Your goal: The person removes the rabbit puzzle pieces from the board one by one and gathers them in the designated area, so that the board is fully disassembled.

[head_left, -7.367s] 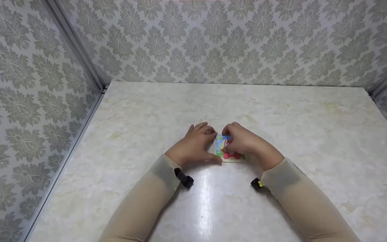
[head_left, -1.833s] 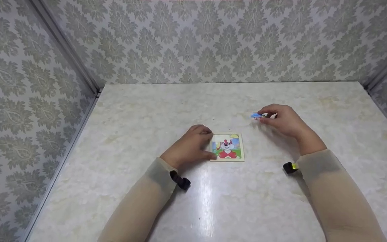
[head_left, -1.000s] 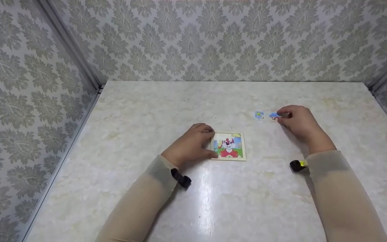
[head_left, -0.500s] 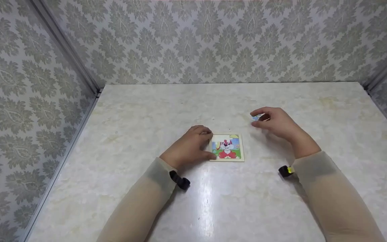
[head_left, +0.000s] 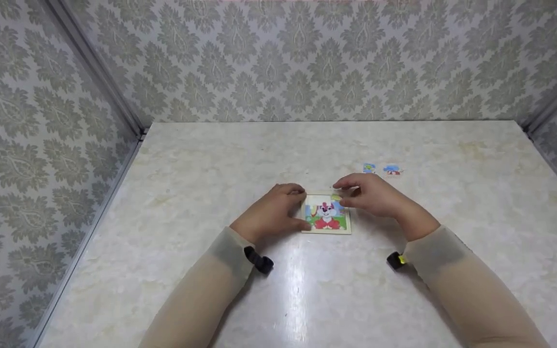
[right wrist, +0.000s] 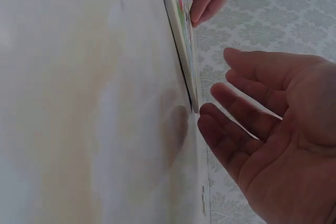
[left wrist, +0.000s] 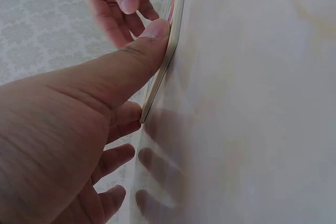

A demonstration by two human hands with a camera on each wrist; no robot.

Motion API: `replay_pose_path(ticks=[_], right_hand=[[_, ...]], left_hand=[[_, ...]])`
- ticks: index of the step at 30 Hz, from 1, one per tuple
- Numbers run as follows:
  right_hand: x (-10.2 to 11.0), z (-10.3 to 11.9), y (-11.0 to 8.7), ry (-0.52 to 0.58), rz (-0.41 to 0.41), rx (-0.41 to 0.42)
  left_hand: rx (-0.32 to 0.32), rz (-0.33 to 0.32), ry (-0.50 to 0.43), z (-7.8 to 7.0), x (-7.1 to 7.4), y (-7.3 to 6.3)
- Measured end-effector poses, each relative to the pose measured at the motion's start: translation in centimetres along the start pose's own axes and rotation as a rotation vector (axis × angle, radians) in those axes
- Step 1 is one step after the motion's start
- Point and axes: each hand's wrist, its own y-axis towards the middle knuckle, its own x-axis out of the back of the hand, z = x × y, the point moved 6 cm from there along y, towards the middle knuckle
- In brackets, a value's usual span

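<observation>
A small square jigsaw puzzle (head_left: 328,220) in a pale wooden frame, with a red and white cartoon animal on it, lies flat on the table. A pale bare patch shows along its upper left. My left hand (head_left: 273,210) holds the frame at its left side, thumb at the near edge and a finger at the far corner. Over the upper right corner hovers my right hand (head_left: 373,195), its fingers loosely bent and apart with nothing between them in the right wrist view. Beyond it lie two loose puzzle pieces, one blue with yellow-green (head_left: 369,167), one blue with red (head_left: 392,169).
The pale marbled table (head_left: 201,159) meets a patterned wall panel (head_left: 278,58) at the back. Another patterned panel (head_left: 22,169) stands along the left side. A black wrist strap (head_left: 259,260) sits on the left sleeve.
Earlier both hands were at the puzzle; then my right hand set down one piece beside another at the back right. It has since come back, without them, to the puzzle. The left hand stayed.
</observation>
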Motion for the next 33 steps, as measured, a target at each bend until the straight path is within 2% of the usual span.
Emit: replay_pose_path(ticks=[10,15,25,33], right_hand=[[-1.6,0.3,0.2,-0.141,0.047,0.021],[-1.9,0.7,0.0,-0.181,0.080,0.027],[-1.9,0.6,0.1,-0.184,0.064,0.052],[-1.6,0.2,0.0,-0.121,0.037,-0.028]], left_hand=[[-0.006,0.002,0.023,-0.1,0.0,-0.2],[-0.034,-0.008,0.019,-0.2,0.1,-0.2],[-0.040,-0.017,0.032,-0.1,0.1,0.1],[-0.030,-0.015,0.022,-0.1,0.0,0.1]])
